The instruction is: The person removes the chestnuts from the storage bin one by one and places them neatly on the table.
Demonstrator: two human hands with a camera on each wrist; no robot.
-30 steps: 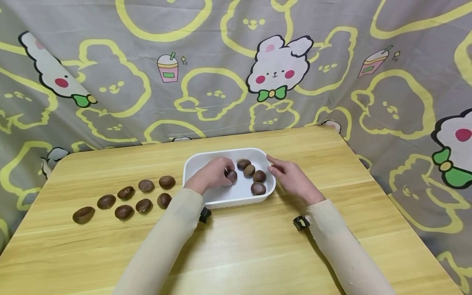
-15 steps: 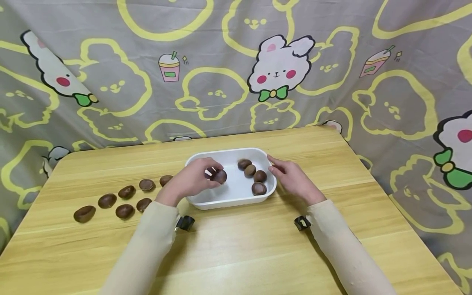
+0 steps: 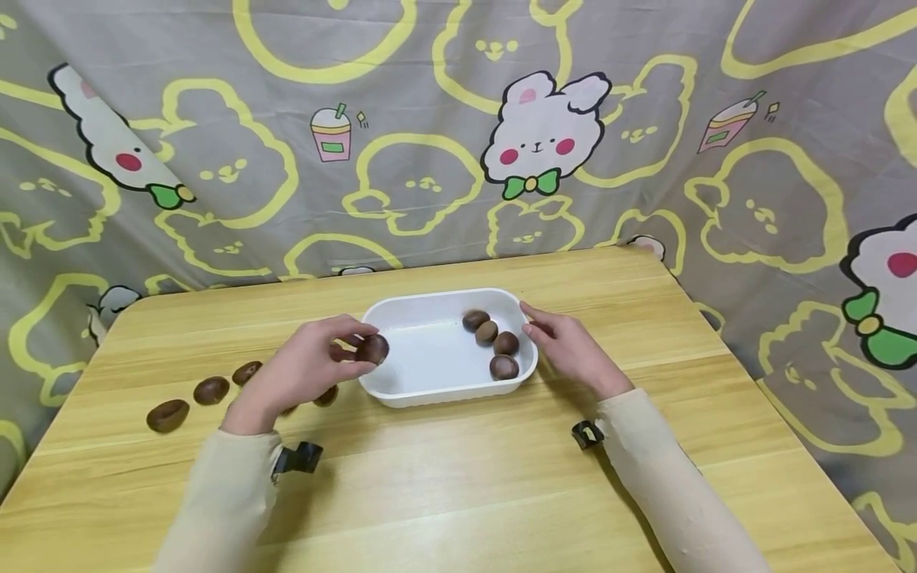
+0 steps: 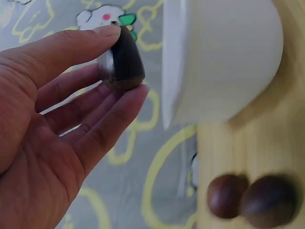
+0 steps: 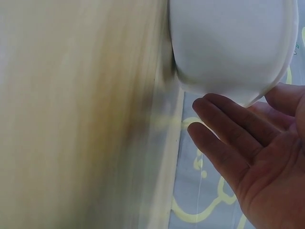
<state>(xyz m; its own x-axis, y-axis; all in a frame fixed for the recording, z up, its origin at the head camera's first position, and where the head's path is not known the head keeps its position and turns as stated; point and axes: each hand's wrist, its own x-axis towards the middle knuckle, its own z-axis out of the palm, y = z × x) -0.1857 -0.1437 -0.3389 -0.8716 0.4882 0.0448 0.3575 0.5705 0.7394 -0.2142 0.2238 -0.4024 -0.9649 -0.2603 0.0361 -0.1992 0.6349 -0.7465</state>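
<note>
My left hand (image 3: 308,362) pinches a dark brown chestnut (image 3: 373,349) between thumb and fingertips, just over the left rim of the white tray (image 3: 430,390). In the left wrist view the held chestnut (image 4: 123,64) is lifted beside the tray wall. My right hand (image 3: 569,342) holds the tray's right end, thumb at the rim and fingers along the outer wall. Several chestnuts (image 3: 505,367) lie inside the tray at its right end. More chestnuts (image 3: 211,391) lie on the table to the left, some hidden behind my left hand and arm.
The wooden table (image 3: 458,477) carries everything. A patterned cloth (image 3: 408,95) hangs along its back and right sides. Black clips (image 3: 587,434) sit at both wrists. Two blurred chestnuts (image 4: 269,201) lie on the table beside the tray in the left wrist view.
My left hand has lifted a chestnut from the middle of the tray and carried it left to the tray's left rim. My right hand and the tray stay nearly in place.
</note>
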